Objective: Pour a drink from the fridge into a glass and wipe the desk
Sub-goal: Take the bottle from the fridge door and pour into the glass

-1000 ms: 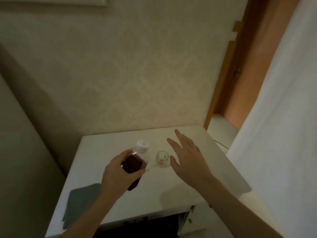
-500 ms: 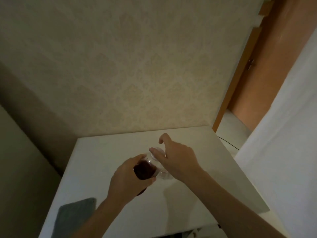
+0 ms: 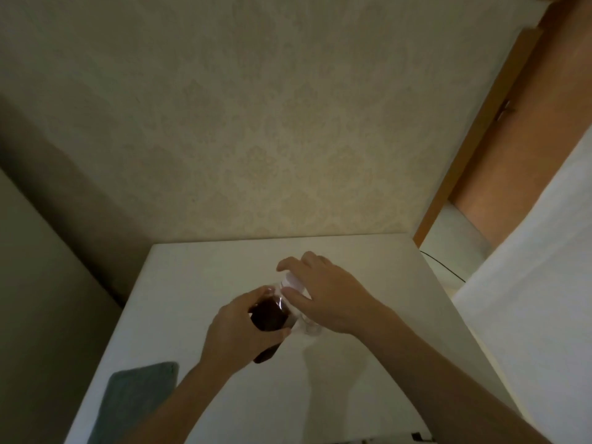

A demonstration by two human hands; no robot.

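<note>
My left hand (image 3: 238, 334) grips a clear plastic bottle of dark drink (image 3: 268, 317) around its body, holding it tilted above the white desk (image 3: 198, 283). My right hand (image 3: 323, 294) has its fingers and thumb curled around the bottle's white cap (image 3: 292, 280). A small clear glass (image 3: 310, 326) stands on the desk just under my right hand, mostly hidden by it. A grey-green cloth (image 3: 137, 402) lies flat on the desk's near left corner.
A patterned wallpaper wall (image 3: 256, 139) stands behind the desk. A wooden door frame (image 3: 480, 129) and a white panel (image 3: 528, 283) are to the right. A thin black cable (image 3: 445, 267) runs off the desk's far right corner.
My right hand went from open beside the glass to gripping the bottle cap. The view shifted closer over the desk, and the glass is now covered by my right hand.
</note>
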